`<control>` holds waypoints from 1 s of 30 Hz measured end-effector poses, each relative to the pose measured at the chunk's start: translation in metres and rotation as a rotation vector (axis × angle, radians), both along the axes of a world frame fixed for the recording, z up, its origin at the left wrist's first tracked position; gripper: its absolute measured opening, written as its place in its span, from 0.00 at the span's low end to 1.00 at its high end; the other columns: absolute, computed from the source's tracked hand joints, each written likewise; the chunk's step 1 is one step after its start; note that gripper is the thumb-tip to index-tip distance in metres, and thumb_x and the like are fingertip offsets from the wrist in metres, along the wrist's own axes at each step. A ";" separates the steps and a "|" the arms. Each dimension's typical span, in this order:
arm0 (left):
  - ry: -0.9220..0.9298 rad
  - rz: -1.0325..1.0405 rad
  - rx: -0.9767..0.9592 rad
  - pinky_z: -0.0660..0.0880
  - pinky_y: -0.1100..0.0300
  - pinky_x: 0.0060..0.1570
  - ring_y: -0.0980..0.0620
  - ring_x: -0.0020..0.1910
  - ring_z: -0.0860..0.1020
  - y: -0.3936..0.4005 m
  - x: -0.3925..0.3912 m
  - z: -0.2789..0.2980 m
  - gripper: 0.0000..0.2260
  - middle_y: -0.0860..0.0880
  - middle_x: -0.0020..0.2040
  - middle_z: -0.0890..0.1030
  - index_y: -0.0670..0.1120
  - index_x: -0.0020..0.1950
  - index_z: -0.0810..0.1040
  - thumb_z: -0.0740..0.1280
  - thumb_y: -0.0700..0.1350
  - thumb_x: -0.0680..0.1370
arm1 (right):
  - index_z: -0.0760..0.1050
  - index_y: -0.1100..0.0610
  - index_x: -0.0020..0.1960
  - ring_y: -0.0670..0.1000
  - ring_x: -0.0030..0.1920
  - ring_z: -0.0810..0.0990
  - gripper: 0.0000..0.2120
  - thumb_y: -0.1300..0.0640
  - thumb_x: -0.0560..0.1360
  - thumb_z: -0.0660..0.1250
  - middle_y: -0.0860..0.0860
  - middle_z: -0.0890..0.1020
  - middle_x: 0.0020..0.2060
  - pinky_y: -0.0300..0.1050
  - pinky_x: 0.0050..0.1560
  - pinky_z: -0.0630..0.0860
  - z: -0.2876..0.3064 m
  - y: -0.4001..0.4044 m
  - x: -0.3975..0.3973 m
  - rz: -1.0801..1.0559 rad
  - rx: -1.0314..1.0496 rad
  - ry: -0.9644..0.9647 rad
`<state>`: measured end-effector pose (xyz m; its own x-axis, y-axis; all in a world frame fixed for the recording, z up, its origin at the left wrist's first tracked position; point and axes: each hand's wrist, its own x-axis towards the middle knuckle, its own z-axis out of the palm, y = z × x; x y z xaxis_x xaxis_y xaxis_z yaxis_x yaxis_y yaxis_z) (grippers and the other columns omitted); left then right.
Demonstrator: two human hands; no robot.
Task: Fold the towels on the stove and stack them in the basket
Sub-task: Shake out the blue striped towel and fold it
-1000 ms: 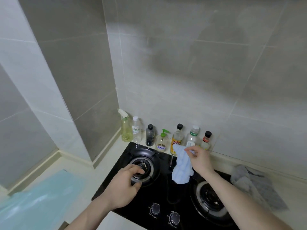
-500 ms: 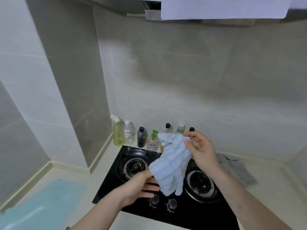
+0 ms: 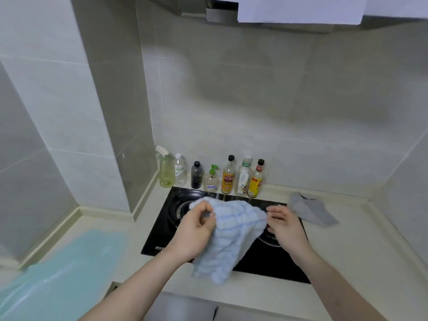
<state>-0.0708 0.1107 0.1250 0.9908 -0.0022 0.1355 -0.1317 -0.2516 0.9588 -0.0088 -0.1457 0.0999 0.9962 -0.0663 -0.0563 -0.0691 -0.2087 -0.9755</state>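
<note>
A light blue waffle towel [image 3: 234, 237] hangs spread above the black gas stove [image 3: 159, 230]. My left hand [image 3: 196, 230] pinches its upper left corner. My right hand [image 3: 286, 225] pinches its upper right corner, so the top edge stretches between both hands and the rest droops toward the stove's front. A grey towel [image 3: 310, 212] lies crumpled on the counter just right of the stove. No basket is in view.
Several bottles [image 3: 228, 178] line the wall behind the stove. A pale turquoise sheet [image 3: 62, 272] covers the counter at the left. A range hood [image 3: 278, 8] hangs overhead. The beige counter [image 3: 361, 251] runs right to the corner wall.
My left hand rose from the towel's lower part to take its left corner. My right hand moved right, and the towel now spreads wide between both hands.
</note>
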 end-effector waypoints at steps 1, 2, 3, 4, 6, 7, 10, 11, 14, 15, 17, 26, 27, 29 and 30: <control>-0.035 0.016 0.048 0.76 0.43 0.49 0.48 0.39 0.75 0.002 -0.003 0.005 0.04 0.39 0.43 0.80 0.50 0.49 0.77 0.64 0.46 0.82 | 0.80 0.49 0.55 0.49 0.54 0.83 0.07 0.58 0.78 0.71 0.49 0.83 0.54 0.51 0.59 0.81 -0.003 0.001 -0.009 -0.011 -0.049 0.028; -0.062 0.012 0.082 0.76 0.48 0.45 0.49 0.37 0.74 0.005 -0.007 0.011 0.05 0.39 0.42 0.79 0.51 0.49 0.76 0.63 0.48 0.83 | 0.80 0.47 0.56 0.47 0.55 0.83 0.07 0.55 0.78 0.71 0.48 0.83 0.55 0.50 0.60 0.80 -0.005 0.004 -0.020 0.003 -0.069 0.043; -0.080 -0.014 0.109 0.74 0.55 0.41 0.52 0.35 0.73 0.006 -0.010 0.017 0.05 0.41 0.41 0.78 0.52 0.49 0.76 0.62 0.48 0.83 | 0.80 0.46 0.57 0.45 0.56 0.82 0.07 0.52 0.79 0.71 0.46 0.83 0.55 0.50 0.60 0.80 -0.004 0.009 -0.032 0.043 -0.072 0.051; -0.089 -0.046 0.152 0.71 0.61 0.38 0.56 0.33 0.71 0.008 -0.013 0.020 0.06 0.42 0.40 0.78 0.52 0.49 0.76 0.62 0.48 0.84 | 0.80 0.45 0.58 0.44 0.56 0.82 0.08 0.50 0.79 0.70 0.45 0.83 0.55 0.49 0.59 0.80 0.000 0.017 -0.045 0.097 -0.058 0.056; -0.102 -0.097 0.266 0.68 0.66 0.36 0.59 0.31 0.69 0.011 -0.016 0.023 0.06 0.45 0.39 0.79 0.52 0.47 0.76 0.63 0.48 0.83 | 0.80 0.45 0.59 0.44 0.55 0.83 0.08 0.48 0.80 0.69 0.44 0.84 0.54 0.48 0.57 0.81 0.010 0.035 -0.068 0.206 -0.015 0.066; -0.107 -0.112 0.316 0.68 0.66 0.36 0.59 0.31 0.70 0.012 -0.017 0.022 0.05 0.46 0.39 0.80 0.52 0.47 0.76 0.64 0.47 0.82 | 0.80 0.45 0.59 0.44 0.54 0.84 0.09 0.48 0.80 0.69 0.45 0.85 0.54 0.48 0.57 0.82 0.013 0.043 -0.076 0.254 -0.001 0.072; -0.087 -0.146 0.367 0.70 0.64 0.37 0.58 0.32 0.72 0.017 -0.022 0.017 0.05 0.52 0.38 0.81 0.49 0.45 0.78 0.68 0.46 0.80 | 0.80 0.48 0.60 0.46 0.53 0.85 0.12 0.45 0.79 0.70 0.47 0.86 0.53 0.47 0.54 0.82 0.017 0.065 -0.088 0.365 0.036 0.140; -0.072 -0.164 0.370 0.71 0.63 0.37 0.58 0.33 0.72 0.019 -0.025 0.015 0.05 0.52 0.38 0.81 0.48 0.44 0.78 0.68 0.46 0.80 | 0.80 0.50 0.58 0.48 0.53 0.85 0.12 0.46 0.79 0.70 0.49 0.87 0.51 0.47 0.53 0.82 0.017 0.070 -0.090 0.385 0.044 0.153; -0.015 -0.175 0.374 0.71 0.64 0.35 0.59 0.32 0.72 0.030 -0.034 0.012 0.06 0.52 0.36 0.79 0.46 0.44 0.78 0.68 0.46 0.79 | 0.83 0.56 0.49 0.50 0.43 0.83 0.08 0.52 0.78 0.72 0.53 0.86 0.42 0.46 0.48 0.78 0.013 0.076 -0.089 0.416 0.006 0.114; 0.012 -0.164 0.354 0.70 0.64 0.34 0.60 0.31 0.71 0.035 -0.037 0.010 0.06 0.54 0.35 0.78 0.46 0.44 0.78 0.68 0.46 0.79 | 0.82 0.58 0.46 0.50 0.40 0.81 0.07 0.54 0.77 0.72 0.54 0.84 0.40 0.46 0.47 0.77 0.012 0.076 -0.087 0.425 -0.011 0.101; 0.043 -0.114 0.324 0.71 0.63 0.34 0.59 0.32 0.72 0.048 -0.039 0.007 0.06 0.55 0.34 0.77 0.49 0.44 0.77 0.67 0.46 0.80 | 0.81 0.58 0.43 0.47 0.38 0.80 0.06 0.57 0.77 0.72 0.53 0.83 0.37 0.45 0.47 0.77 0.011 0.072 -0.083 0.413 -0.058 0.069; -0.113 0.242 0.262 0.68 0.66 0.35 0.59 0.31 0.70 0.079 -0.026 0.026 0.08 0.54 0.34 0.74 0.49 0.46 0.71 0.60 0.43 0.85 | 0.77 0.60 0.47 0.51 0.44 0.86 0.06 0.58 0.81 0.67 0.53 0.87 0.41 0.44 0.43 0.79 -0.003 0.030 -0.055 0.062 -0.055 0.040; -0.122 0.254 0.252 0.68 0.63 0.37 0.59 0.30 0.69 0.081 -0.023 0.031 0.08 0.52 0.34 0.74 0.49 0.46 0.70 0.59 0.44 0.85 | 0.78 0.59 0.48 0.51 0.44 0.86 0.06 0.58 0.81 0.67 0.52 0.87 0.41 0.45 0.43 0.79 -0.007 0.023 -0.050 0.015 -0.053 0.041; -0.131 0.247 0.250 0.69 0.55 0.38 0.56 0.30 0.67 0.087 -0.019 0.040 0.09 0.52 0.33 0.74 0.50 0.45 0.70 0.59 0.45 0.85 | 0.79 0.58 0.49 0.52 0.45 0.85 0.05 0.57 0.81 0.67 0.53 0.87 0.42 0.47 0.45 0.79 -0.015 0.009 -0.041 -0.050 -0.052 0.073; -0.137 0.228 0.256 0.68 0.54 0.37 0.55 0.30 0.66 0.088 -0.016 0.045 0.09 0.52 0.32 0.73 0.50 0.45 0.69 0.59 0.46 0.85 | 0.80 0.57 0.49 0.52 0.45 0.85 0.04 0.58 0.81 0.68 0.54 0.87 0.43 0.49 0.46 0.80 -0.020 0.003 -0.038 -0.070 -0.046 0.098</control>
